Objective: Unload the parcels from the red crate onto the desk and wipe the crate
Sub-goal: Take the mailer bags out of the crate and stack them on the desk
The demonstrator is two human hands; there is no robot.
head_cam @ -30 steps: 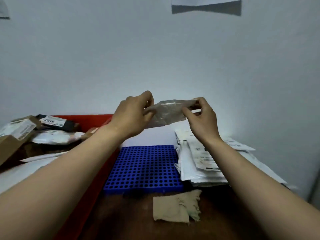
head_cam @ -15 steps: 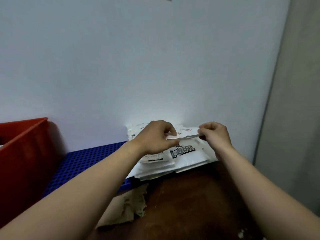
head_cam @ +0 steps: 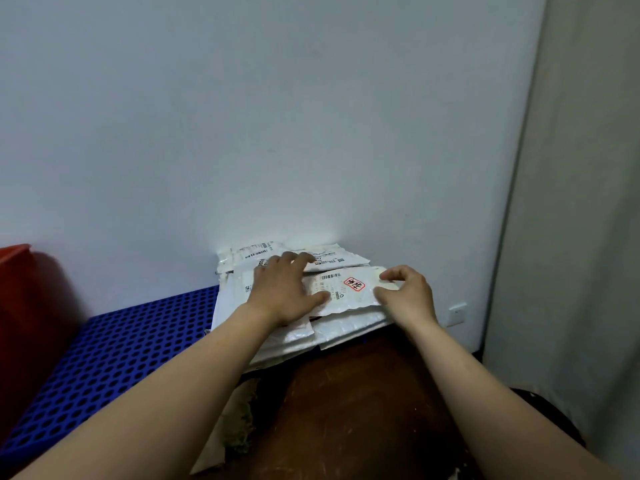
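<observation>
A small white parcel [head_cam: 346,289] with a barcode label and a red stamp lies on top of a stack of white mailers [head_cam: 349,329] at the back of the brown desk [head_cam: 346,410], against the wall. My left hand [head_cam: 284,292] rests flat on the parcel's left end, fingers spread and reaching over the mailers behind. My right hand [head_cam: 405,294] pinches the parcel's right end between thumb and fingers. Only one corner of the red crate [head_cam: 20,306] shows, at the far left edge; its inside is out of view.
A blue perforated mat [head_cam: 121,351] lies between the crate and the stack. A beige cloth [head_cam: 239,427] sits on the desk in front of the stack, partly under my left forearm. A grey panel [head_cam: 571,237] closes off the right side.
Both hands have carried the small parcel from mid-air down and to the right onto the stack. My left hand has flattened onto it. The view has swung right, away from the crate.
</observation>
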